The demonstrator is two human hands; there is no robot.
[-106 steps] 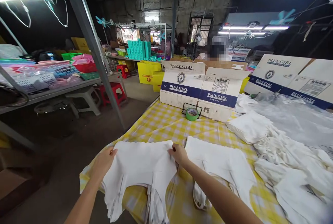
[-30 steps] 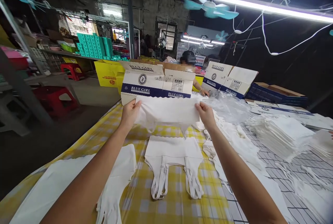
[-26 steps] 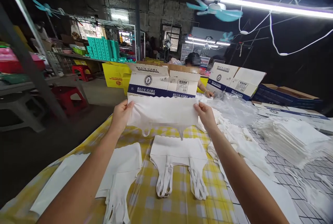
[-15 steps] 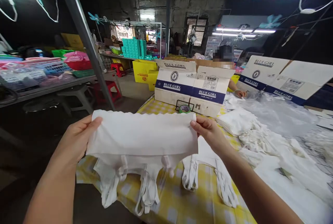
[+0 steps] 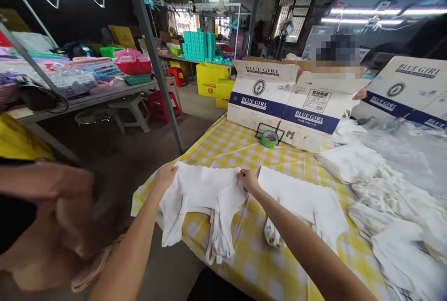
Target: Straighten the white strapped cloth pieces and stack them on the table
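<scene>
A white cloth piece with hanging straps (image 5: 206,194) lies on the yellow checked tablecloth (image 5: 226,147) at the table's left corner. My left hand (image 5: 165,174) pinches its top left corner and my right hand (image 5: 248,180) pinches its top right corner, both pressed down on it. The straps dangle over the table's near edge. To the right lies a second white piece (image 5: 296,196), flat, with its straps bunched at the front.
Open "Blue Girl" cartons (image 5: 289,105) stand at the table's far side, a green tape roll (image 5: 269,139) in front. Stacks and heaps of white cloth (image 5: 387,189) fill the right. A grey post (image 5: 153,58) rises left of the table. A person sits behind the cartons.
Half a second ago both hands held the white piece up in the air; now it lies on the left stack on the table with my hands on its top corners.
</scene>
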